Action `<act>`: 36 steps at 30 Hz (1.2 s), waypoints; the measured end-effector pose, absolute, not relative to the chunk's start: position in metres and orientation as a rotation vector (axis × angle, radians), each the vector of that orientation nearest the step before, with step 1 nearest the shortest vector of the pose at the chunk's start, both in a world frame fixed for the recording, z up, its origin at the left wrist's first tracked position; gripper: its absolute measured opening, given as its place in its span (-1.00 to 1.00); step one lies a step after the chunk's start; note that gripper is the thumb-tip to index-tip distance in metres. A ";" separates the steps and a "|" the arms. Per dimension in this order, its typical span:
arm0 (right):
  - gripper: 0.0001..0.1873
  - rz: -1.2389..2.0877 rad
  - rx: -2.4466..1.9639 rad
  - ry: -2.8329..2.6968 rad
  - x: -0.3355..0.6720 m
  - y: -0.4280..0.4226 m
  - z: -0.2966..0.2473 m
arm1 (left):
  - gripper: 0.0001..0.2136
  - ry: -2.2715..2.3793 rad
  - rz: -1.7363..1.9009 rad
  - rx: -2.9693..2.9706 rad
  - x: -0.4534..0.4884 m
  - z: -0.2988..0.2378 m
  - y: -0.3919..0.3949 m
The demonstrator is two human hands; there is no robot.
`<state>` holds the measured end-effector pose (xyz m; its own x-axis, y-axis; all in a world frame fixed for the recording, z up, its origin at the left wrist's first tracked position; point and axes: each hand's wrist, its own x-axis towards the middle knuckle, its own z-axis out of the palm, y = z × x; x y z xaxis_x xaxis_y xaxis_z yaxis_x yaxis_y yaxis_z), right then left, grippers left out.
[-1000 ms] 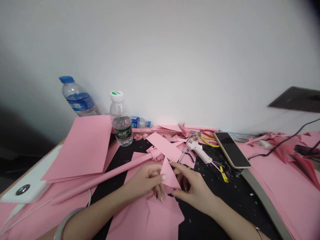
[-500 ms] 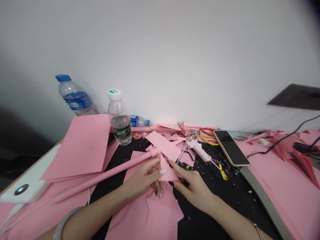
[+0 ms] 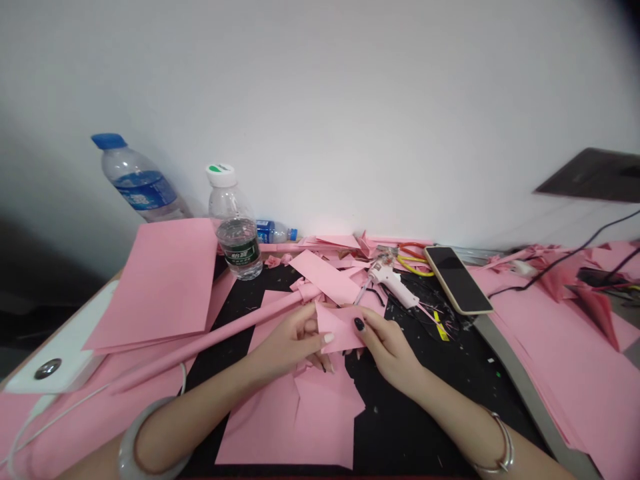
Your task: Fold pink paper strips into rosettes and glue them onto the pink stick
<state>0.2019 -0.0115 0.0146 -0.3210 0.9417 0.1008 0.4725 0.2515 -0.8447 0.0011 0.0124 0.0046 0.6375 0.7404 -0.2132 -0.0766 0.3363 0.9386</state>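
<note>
My left hand [image 3: 287,343] and right hand [image 3: 390,347] both pinch the pink paper piece [image 3: 339,325], thumbs pressed on top. It is held just in front of the glue gun [image 3: 395,285]. The rolled pink tube [image 3: 215,337] stretches away to that gun's left.

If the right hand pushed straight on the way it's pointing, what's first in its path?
Past the paper piece it pinches with the left hand, the right hand would probably meet the pink strip; depth is unclear.
</note>
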 end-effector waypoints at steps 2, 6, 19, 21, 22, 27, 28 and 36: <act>-0.65 0.951 -1.289 -1.861 0.202 -0.010 0.014 | -0.66 0.720 0.586 1.124 0.002 0.003 0.011; -0.63 0.975 -1.319 -1.806 0.202 -0.008 0.011 | -0.75 0.776 0.606 1.173 0.003 0.001 0.010; -0.60 1.652 -1.071 -1.481 0.196 -0.007 0.005 | -0.75 0.937 0.637 1.276 -0.002 0.011 0.013; -0.66 1.614 -1.071 -1.434 0.196 -0.007 0.006 | -0.75 0.903 0.649 1.227 -0.002 0.012 0.014; -0.68 1.595 -1.068 -1.408 0.196 -0.007 0.006 | -0.74 0.877 0.656 1.201 -0.002 0.012 0.015; -0.73 1.623 -0.944 -1.246 0.196 -0.008 0.005 | -0.76 0.785 0.700 1.022 -0.003 0.005 0.015; -0.75 1.651 -0.914 -1.203 0.196 -0.009 0.004 | -0.80 0.766 0.698 0.962 -0.004 0.003 0.015; -0.71 1.793 -0.781 -1.129 0.199 -0.009 0.008 | -0.79 0.668 0.704 0.759 -0.006 0.003 0.017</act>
<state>0.1987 -0.0087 0.0076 -0.4390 0.8963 -0.0625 -0.3313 -0.2262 -0.9160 -0.0061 0.0174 0.0027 0.5860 0.7616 -0.2765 -0.3157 0.5289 0.7878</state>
